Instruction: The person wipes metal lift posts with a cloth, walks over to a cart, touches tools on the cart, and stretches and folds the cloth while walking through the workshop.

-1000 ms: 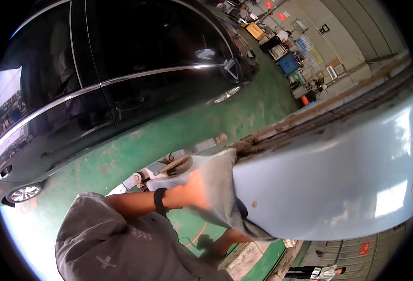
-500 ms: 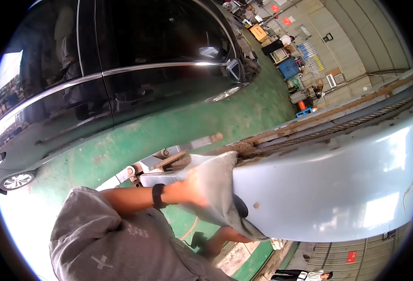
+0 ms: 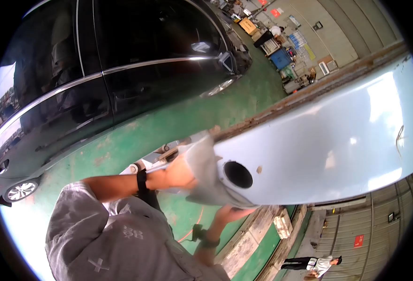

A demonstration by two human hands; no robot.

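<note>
A grey cloth lies across the near end of a long, pale blue metal post. My left hand, with a black band at its wrist, is closed on the cloth and slightly blurred by motion. Lower down, my right hand is at the cloth's trailing edge, beside the post's lower side; its fingers look closed on that edge, though their tips are partly hidden. A round black hole shows in the post just past the cloth, with a small brown spot beside it.
A black car stands at upper left on the green floor. Metal lift arms lie behind my left hand. Wooden beams run below the post. Another person stands at lower right. Boxes and tools line the far wall.
The cloth and both hands have shifted back along the post, exposing the round hole that the cloth partly covered. My view has turned, so the post sits higher.
</note>
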